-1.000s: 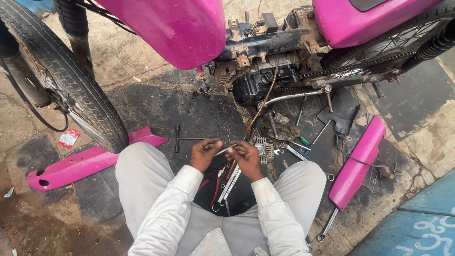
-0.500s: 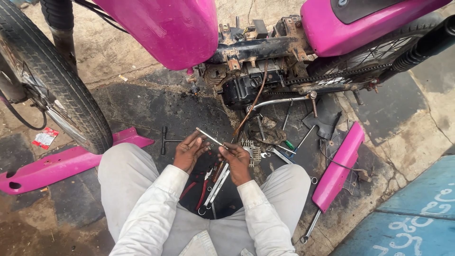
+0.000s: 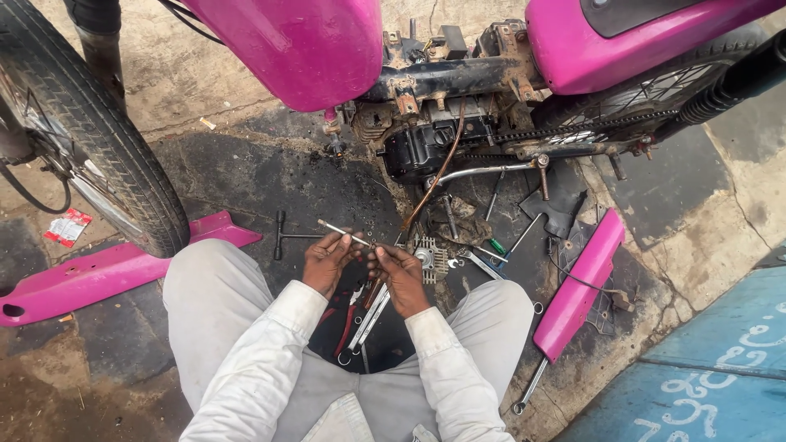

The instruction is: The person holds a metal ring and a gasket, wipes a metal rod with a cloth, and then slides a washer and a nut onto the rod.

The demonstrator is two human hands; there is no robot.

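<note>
I squat in front of a pink motorcycle (image 3: 311, 49) with its engine (image 3: 426, 143) exposed. My left hand (image 3: 329, 260) and my right hand (image 3: 399, 274) are together over the oily ground between my knees. Both grip a thin metal rod (image 3: 342, 232) that sticks out up and to the left from my fingers. Under my hands lie spanners (image 3: 364, 323) and red-handled pliers (image 3: 344, 323). A ribbed metal engine part (image 3: 427, 258) rests just right of my right hand.
The front tyre (image 3: 98, 139) stands at the left. Pink side panels lie on the ground at the left (image 3: 98, 270) and at the right (image 3: 577, 286). A T-handle wrench (image 3: 282, 235), a green-handled screwdriver (image 3: 497, 245) and loose tools lie under the engine. A blue painted slab (image 3: 704, 368) fills the lower right.
The view has drifted left and down. My hands stay together on the rod, which now points up-left, with its free end a little farther out to the left.
</note>
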